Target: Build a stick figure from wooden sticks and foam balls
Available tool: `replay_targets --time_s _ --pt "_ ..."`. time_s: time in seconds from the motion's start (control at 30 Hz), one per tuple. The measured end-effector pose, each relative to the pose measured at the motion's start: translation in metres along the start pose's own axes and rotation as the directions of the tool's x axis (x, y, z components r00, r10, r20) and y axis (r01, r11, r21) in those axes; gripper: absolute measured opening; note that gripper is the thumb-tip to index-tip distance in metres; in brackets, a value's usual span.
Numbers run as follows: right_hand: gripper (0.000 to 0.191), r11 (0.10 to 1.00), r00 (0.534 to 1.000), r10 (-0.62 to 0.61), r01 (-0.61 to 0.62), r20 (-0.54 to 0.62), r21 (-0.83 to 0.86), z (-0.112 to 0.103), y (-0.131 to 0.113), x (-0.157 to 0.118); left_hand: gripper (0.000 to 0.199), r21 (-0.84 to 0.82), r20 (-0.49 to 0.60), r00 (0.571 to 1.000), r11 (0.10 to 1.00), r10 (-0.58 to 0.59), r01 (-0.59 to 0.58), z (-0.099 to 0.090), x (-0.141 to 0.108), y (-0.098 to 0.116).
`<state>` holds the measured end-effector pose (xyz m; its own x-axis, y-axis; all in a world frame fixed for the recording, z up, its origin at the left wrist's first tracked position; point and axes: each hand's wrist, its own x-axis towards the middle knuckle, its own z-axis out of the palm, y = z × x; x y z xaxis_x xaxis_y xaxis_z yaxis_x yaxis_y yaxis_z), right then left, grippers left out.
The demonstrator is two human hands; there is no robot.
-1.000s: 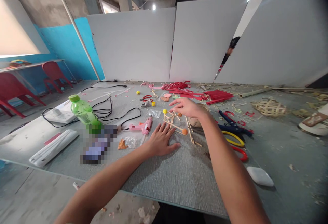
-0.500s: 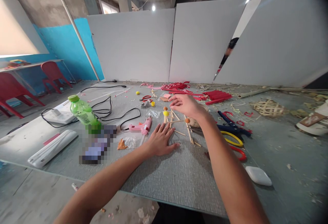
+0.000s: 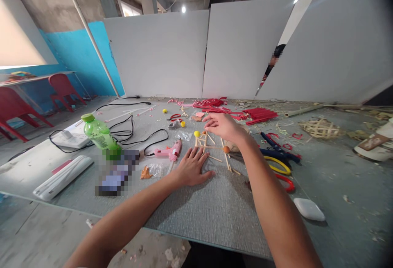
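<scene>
A small frame of thin wooden sticks (image 3: 227,161) stands on the table, with a yellow ball (image 3: 197,134) at its left corner and an orange ball (image 3: 226,149) at its right. My left hand (image 3: 193,166) lies flat beside the frame's near left side, fingers spread, fingertips at the sticks. Over the frame's back part, my right hand (image 3: 221,125) is bent with its fingertips close to another orange-brown ball (image 3: 205,130); whether they grip it is unclear. A round tan object (image 3: 232,147) is partly hidden behind my right wrist.
Left of the hands are a pink glue gun (image 3: 168,152), a green bottle (image 3: 101,137), a phone and cables. To the right lie blue-handled pliers (image 3: 278,153), scissors with yellow and red handles, and a white case (image 3: 308,209). Red strips (image 3: 260,115) lie behind.
The frame's balls have shifted: the yellow one slightly left and up, the rear orange-brown one right, towards my right fingertips. My left hand has stayed in place.
</scene>
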<state>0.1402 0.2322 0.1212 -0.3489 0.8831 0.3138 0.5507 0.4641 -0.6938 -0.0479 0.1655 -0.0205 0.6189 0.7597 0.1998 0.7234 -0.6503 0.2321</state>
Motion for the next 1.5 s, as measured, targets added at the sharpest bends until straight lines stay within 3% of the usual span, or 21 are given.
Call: replay_targets --time_s 1.17,1.5 --pt "0.023 0.999 0.999 -0.039 0.038 -0.024 -0.025 0.0016 0.0002 -0.0005 0.088 0.025 0.038 0.999 1.000 -0.018 0.017 -0.0063 0.0001 0.0030" --pt "0.026 0.997 0.998 -0.049 0.051 0.031 -0.050 0.0018 -0.0004 -0.0012 0.087 -0.001 0.004 1.000 1.000 -0.009 0.009 -0.0027 -0.0004 0.0017"
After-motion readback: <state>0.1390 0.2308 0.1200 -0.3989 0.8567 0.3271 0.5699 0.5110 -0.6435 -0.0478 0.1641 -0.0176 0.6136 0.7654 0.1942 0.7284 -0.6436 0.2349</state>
